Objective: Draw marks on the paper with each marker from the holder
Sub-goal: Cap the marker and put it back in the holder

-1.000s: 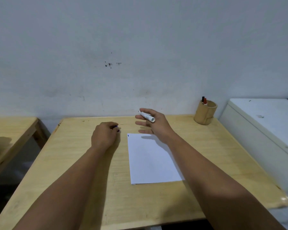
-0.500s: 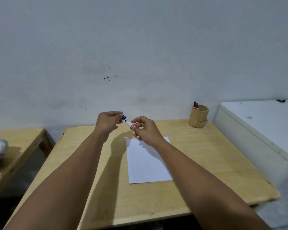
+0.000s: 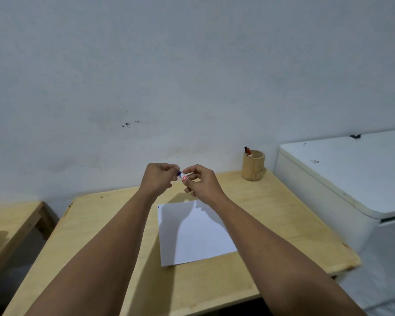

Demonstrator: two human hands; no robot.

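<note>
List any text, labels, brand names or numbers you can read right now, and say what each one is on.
No text can be read in this view.
Marker, held between the left hand and right hand: a round red emblem on its end, too small to read.
Paper: one small dark mark near its far left corner, no words.
Holder and the markers in it: no label visible.

Marker (image 3: 183, 177) held above paper (image 3: 195, 233).
</note>
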